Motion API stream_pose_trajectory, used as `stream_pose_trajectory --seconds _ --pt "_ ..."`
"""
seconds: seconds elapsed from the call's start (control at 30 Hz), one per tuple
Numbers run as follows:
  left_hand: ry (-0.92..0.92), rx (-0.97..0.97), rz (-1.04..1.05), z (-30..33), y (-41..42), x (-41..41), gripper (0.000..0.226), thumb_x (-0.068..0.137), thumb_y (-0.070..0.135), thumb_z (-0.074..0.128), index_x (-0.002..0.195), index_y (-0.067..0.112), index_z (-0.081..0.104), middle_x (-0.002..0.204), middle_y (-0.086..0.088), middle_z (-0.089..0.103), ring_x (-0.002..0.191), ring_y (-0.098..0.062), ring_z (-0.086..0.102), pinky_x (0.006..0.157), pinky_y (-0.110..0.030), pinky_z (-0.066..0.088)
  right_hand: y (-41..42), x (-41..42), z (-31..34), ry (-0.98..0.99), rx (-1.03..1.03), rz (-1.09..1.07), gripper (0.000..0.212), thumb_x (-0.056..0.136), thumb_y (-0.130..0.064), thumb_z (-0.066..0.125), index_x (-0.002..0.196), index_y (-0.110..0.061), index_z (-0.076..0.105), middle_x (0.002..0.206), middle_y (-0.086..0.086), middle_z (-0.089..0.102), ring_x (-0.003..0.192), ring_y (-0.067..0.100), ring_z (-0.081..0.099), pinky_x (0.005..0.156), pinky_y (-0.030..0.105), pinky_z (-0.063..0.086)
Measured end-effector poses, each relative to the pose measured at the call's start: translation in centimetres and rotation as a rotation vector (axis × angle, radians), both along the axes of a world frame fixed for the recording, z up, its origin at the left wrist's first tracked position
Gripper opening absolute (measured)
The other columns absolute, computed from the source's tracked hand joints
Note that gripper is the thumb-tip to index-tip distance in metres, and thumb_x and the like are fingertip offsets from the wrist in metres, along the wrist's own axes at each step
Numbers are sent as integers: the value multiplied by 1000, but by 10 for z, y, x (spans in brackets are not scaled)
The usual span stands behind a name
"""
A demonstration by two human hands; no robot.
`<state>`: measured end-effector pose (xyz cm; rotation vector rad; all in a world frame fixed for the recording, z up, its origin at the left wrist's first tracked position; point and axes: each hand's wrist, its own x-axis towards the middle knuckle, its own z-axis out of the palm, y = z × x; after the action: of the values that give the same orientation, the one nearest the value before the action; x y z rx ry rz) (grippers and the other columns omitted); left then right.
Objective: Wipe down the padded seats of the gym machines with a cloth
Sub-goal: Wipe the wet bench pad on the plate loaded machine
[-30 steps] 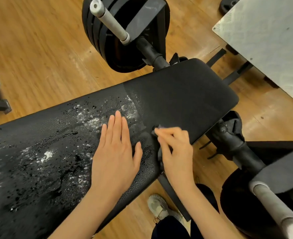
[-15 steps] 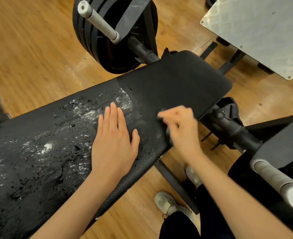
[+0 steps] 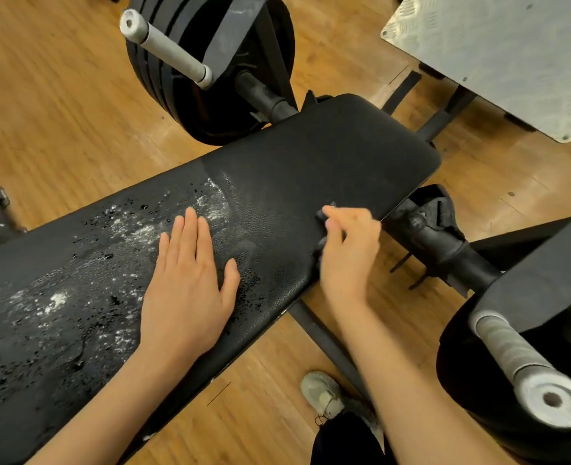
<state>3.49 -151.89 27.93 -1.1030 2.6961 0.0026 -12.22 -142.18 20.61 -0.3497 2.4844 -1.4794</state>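
Mid-wipe: right hand point(image 3: 349, 243) grasps a dark cloth point(image 3: 321, 250) at the pad's point(image 3: 327, 156) near edge, while left hand point(image 3: 190, 283) lies flat, fingers straight, bracing. Next, I judge, the cloth must sweep left into the wet, white-flecked stretch point(image 3: 76, 273).

no readable text, no labels, no brand marks, no numbers on any visible surface

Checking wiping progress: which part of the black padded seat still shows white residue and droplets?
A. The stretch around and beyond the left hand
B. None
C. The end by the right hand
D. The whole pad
A: white flecks and droplets lie around the flat left hand on the padded seat, whose right end looks matte and clean.
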Motion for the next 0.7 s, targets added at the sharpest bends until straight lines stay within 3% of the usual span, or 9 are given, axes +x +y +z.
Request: stream_pose_trajectory --seconds 0.1,0.2,0.3,0.37,0.5,0.6,0.67,0.7 --pt "3 -3 11 3 1 -1 81 96 54 10 157 1 12 166 -15 7 155 -25 4 124 -36 -1 23 66 30 -5 -159 230 25 92 1 59 100 -15 76 103 -4 64 103 11 49 90 13 36" --pt "-3 4 21 5 3 -3 81 96 54 10 158 2 12 166 -14 7 155 -24 4 124 -36 -1 34 37 18 82 -196 413 24 90 2 62 99 -14 77 102 -5 66 104 12 53 93 18 39" --pt "-6 5 23 5 3 -3 80 97 54 11 158 2 13 166 -13 8 155 -23 4 124 -36 0 11 -31 -16 38 -88 168 26 91 0 59 96 -18 77 101 -6 66 102 15 54 93 32 45" --pt "-6 9 25 4 3 -1 79 97 54 12 158 3 12 167 -12 6 155 -22 2 124 -36 0 3 -33 -18 -39 -61 -31 23 93 -3 59 101 -17 76 101 -7 64 103 16 53 92 35 46" --pt "3 29 34 5 2 -2 79 97 55 11 158 5 9 167 -10 3 155 -20 -1 125 -36 -1 34 26 2 -19 -183 127 23 91 0 63 98 -17 77 101 -10 66 102 10 52 89 13 38" --pt "39 72 16 7 2 -1 79 96 58 7 159 11 0 167 -3 -8 153 -12 -12 121 -24 -14 33 -28 -22 50 -153 201 24 90 -1 62 93 -19 78 99 -12 66 103 13 56 93 25 43" --pt "110 112 -18 10 0 0 74 100 59 11 159 16 -3 166 6 -14 150 -3 -19 116 -16 -20 17 -80 -48 43 -79 17 24 91 -3 60 96 -19 77 98 -9 67 100 17 61 93 34 48" --pt "141 147 -39 12 0 0 73 100 58 15 159 19 -3 165 10 -16 148 2 -21 115 -14 -19 10 -94 -57 18 -48 -99 22 93 -4 58 100 -16 76 99 -5 66 102 20 61 92 31 48"
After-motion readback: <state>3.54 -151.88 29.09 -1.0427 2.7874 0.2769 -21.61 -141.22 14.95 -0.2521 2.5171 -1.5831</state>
